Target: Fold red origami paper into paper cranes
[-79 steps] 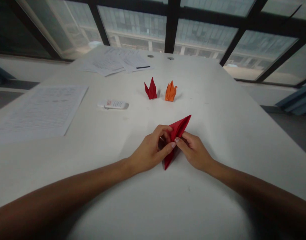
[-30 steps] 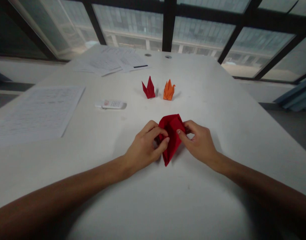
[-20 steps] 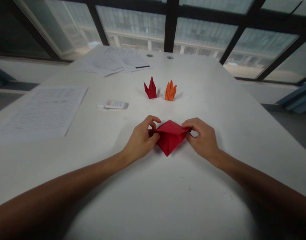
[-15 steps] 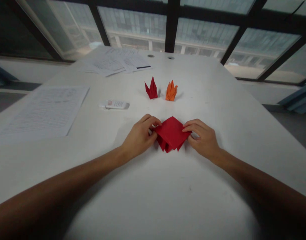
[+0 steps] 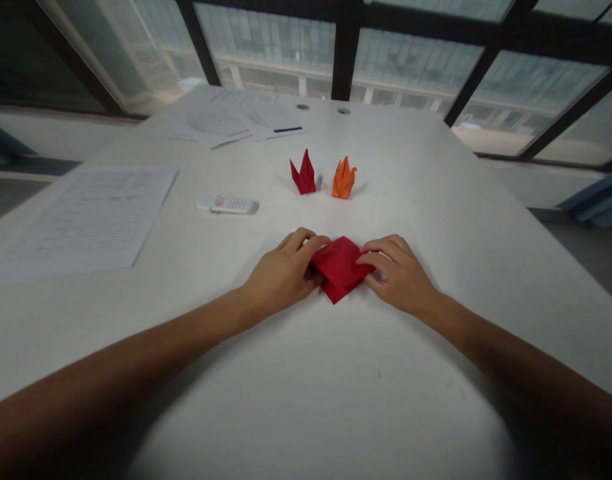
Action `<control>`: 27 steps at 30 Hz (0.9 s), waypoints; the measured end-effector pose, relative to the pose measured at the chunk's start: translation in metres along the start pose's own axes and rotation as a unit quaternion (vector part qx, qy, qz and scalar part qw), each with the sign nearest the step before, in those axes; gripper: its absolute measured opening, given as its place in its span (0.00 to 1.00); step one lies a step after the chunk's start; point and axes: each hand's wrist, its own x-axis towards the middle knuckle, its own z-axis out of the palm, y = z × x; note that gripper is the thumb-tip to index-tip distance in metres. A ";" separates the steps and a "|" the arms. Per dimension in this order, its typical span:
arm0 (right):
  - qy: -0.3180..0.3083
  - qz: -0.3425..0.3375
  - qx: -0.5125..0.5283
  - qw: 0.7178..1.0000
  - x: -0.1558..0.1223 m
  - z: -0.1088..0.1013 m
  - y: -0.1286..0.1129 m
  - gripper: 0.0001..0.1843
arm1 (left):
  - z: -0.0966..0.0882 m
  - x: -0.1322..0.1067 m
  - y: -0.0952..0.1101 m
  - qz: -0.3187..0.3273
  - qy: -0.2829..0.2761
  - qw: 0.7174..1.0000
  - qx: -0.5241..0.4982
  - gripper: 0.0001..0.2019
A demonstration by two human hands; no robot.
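Note:
Between my hands is a red sheet of origami paper, folded into a diamond with one point towards me. My left hand grips its left corner, fingers on top and thumb partly hidden at the fold. At the right corner, my right hand pinches the paper between fingers and thumb. Beyond them stand two folded paper figures: a red paper crane and, to its right, an orange paper crane.
A white device with a keypad lies left of the cranes on the white table. A printed sheet is at the left, and several papers overlap at the back. Two round holes sit near the far edge, before the windows.
My hands have come closer together at the red paper's corners. The several loose points at its near side have drawn together into one, and the paper looks narrower.

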 end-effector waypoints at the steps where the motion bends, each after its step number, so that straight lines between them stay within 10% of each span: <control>1: -0.018 -0.029 -0.029 0.999 0.001 -0.001 -0.001 0.13 | 0.000 0.000 -0.001 0.031 -0.003 0.999 0.028 0.27; 9: -0.115 -0.023 -0.022 0.993 0.001 -0.006 0.005 0.12 | -0.004 0.003 -0.011 0.072 -0.060 0.991 0.092 0.22; 17: 0.009 -0.014 0.007 1.000 0.000 -0.009 -0.005 0.13 | -0.009 0.002 -0.007 0.121 -0.075 0.988 0.054 0.27; 23: -0.167 0.002 0.014 0.986 0.004 0.001 -0.007 0.23 | -0.001 0.001 -0.002 0.065 -0.072 0.993 0.073 0.25; 27: -0.166 0.023 0.035 0.985 0.003 0.006 -0.004 0.23 | 0.002 -0.001 -0.004 0.063 -0.074 0.992 0.080 0.31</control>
